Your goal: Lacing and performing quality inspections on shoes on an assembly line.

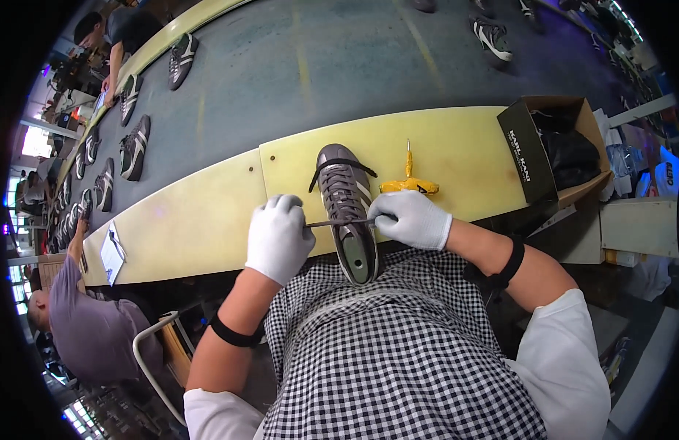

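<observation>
A dark grey sneaker (342, 192) with pale side stripes lies on the yellow bench right in front of me, toe pointing away and heel over the near edge. Its dark shoelace (328, 223) is stretched sideways across the shoe's opening. My left hand (279, 238), in a white glove, is closed on the lace's left end. On the right, my gloved right hand (413, 220) pinches the other end beside the shoe. A second dark lace loop lies over the toe. Just beyond my right hand rests a yellow-wrapped tool (410, 180) with a thin metal tip.
An open black shoe box (530, 150) with dark contents stands at the bench's right end. Beyond the yellow bench (457, 143) runs a grey conveyor (266, 81) carrying several sneakers. Papers (112, 253) lie at the left. Two people work at the left, one beside a metal-framed chair (152, 334).
</observation>
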`<move>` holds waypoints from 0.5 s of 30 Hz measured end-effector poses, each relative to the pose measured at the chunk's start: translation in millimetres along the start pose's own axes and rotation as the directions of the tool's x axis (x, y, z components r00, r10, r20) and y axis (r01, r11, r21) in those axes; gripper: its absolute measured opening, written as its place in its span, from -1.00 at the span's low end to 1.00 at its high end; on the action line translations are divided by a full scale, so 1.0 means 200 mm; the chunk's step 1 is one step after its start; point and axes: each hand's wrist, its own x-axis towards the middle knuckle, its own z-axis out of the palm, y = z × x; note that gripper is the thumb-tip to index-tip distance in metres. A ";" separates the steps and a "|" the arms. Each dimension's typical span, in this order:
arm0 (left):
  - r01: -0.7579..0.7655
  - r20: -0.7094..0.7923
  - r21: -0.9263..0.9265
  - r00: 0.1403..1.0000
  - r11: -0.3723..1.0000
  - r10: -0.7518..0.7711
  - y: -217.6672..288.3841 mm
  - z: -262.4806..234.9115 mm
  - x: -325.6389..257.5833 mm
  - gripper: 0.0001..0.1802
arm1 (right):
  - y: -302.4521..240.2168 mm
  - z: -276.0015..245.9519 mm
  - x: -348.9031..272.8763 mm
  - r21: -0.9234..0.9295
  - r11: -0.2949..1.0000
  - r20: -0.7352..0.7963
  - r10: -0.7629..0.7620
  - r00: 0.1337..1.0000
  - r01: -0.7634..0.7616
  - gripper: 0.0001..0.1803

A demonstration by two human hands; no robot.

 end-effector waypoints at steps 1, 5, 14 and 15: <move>-0.073 -0.039 -0.042 0.997 0.996 0.071 -0.01 0.03 -0.02 -0.90 | 0.00 -0.02 -0.01 0.017 0.997 -0.031 -0.075 0.997 0.075 -0.78; 0.273 0.246 -0.895 0.962 0.352 -0.120 -0.08 0.17 -0.06 -0.91 | 0.02 -0.04 -0.02 0.110 0.992 0.124 0.043 0.991 -0.057 -0.76; 0.456 0.442 -0.870 0.890 0.186 -0.113 -0.14 0.42 -0.09 -0.65 | 0.10 0.00 -0.07 0.184 0.968 0.145 0.148 0.978 -0.173 -0.83; 0.448 0.444 -0.894 0.891 0.023 -0.096 -0.14 0.44 -0.10 -0.57 | 0.10 0.02 -0.09 0.451 0.857 0.140 0.208 0.968 -0.250 -0.73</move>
